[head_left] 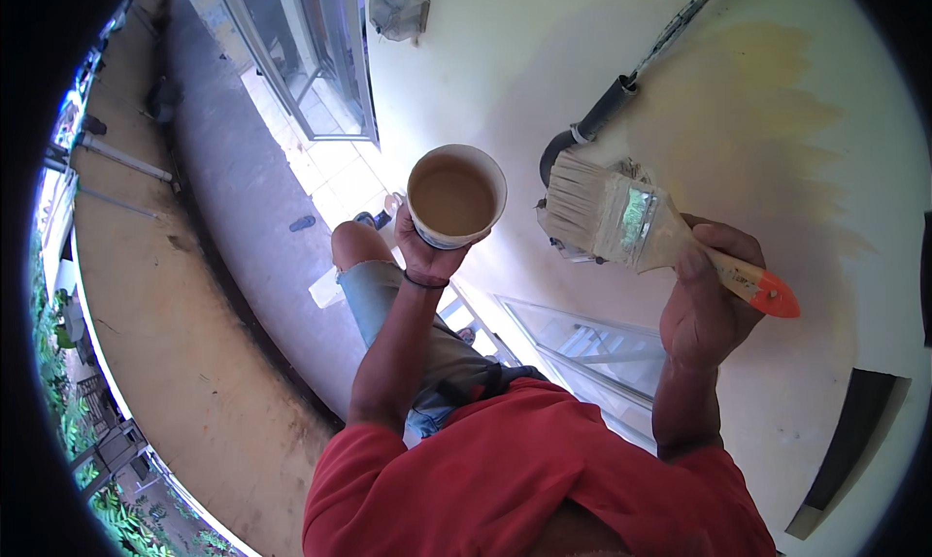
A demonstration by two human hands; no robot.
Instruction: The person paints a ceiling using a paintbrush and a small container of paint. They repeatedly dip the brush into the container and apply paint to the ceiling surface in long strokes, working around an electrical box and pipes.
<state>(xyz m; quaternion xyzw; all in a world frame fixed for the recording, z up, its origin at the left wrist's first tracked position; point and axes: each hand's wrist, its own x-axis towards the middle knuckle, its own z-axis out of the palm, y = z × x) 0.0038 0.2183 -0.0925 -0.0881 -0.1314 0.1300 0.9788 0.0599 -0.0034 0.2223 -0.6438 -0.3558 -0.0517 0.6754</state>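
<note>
My left hand point(432, 256) is wrapped round the lower side of a white tub point(497, 183), raised above my knee. Tan, milky liquid paint point(451, 198) fills much of it. In my right hand point(707, 295) is a wide flat paintbrush point(646, 222), gripped by its wooden handle, whose end is orange. Its bristles are coated in pale beige and point left, toward the tub but apart from it. Behind the brush stands a pale wall point(563, 81) bearing a yellowish-tan brushed patch point(748, 120). Whether the bristles touch the wall I cannot tell.
A black bent conduit point(602, 111) with wires comes out of the wall behind the brush. An open glazed window or door frame point(301, 62) stands at the far left of the wall. A low tan parapet point(184, 334) curves along the left. A dark slot point(849, 441) is at the right.
</note>
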